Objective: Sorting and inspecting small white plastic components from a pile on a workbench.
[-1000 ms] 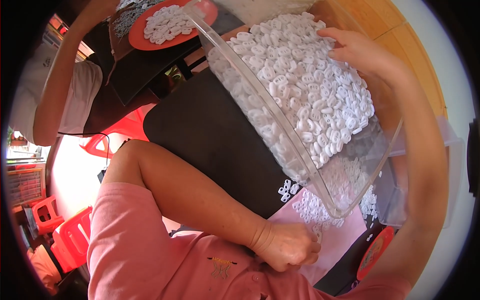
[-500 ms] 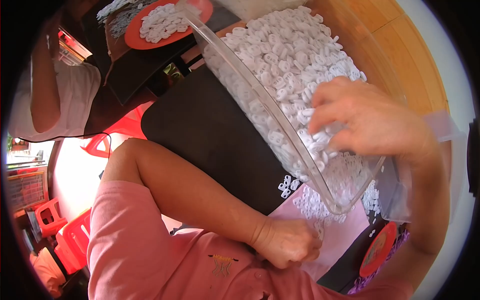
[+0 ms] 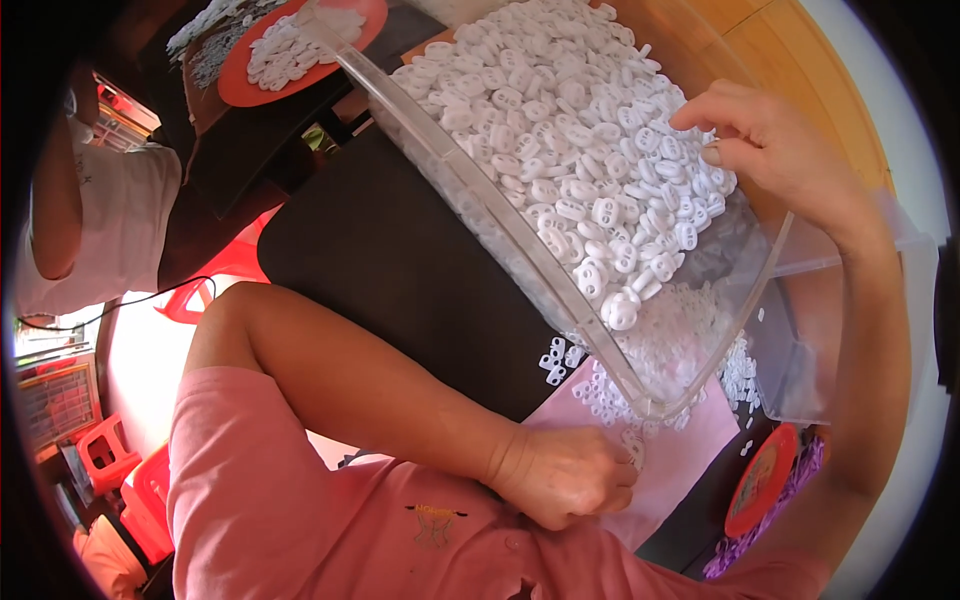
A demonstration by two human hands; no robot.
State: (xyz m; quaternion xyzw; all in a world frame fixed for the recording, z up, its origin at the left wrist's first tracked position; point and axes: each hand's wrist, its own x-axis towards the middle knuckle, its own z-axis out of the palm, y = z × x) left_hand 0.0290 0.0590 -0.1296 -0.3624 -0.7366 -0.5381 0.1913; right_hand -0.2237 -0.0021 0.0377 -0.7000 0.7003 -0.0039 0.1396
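Observation:
A clear plastic bin (image 3: 480,180), tilted toward me, holds a heap of small white oval plastic pieces with two holes (image 3: 590,150). My right hand (image 3: 765,150) hovers above the right side of the heap, fingers curved and thumb apart, nothing visible in them. My left hand (image 3: 570,478) is closed low over a pink sheet (image 3: 690,470), below the bin's near corner. Beside its knuckles show a few white pieces (image 3: 633,445); what the fingers hold is hidden. Smaller flat white pieces (image 3: 605,395) lie on the sheet under the bin's edge.
A red plate (image 3: 235,70) with white pieces stands on a dark table at the upper left. A dark board (image 3: 400,270) lies left of the bin. Another red plate (image 3: 760,480) is at the lower right. A person in a white shirt (image 3: 125,210) sits at far left, near red stools (image 3: 105,445).
My right hand has lifted from the heap and moved up and to the right, its fingers more apart. My left hand stays closed in nearly the same spot. The view has shifted slightly.

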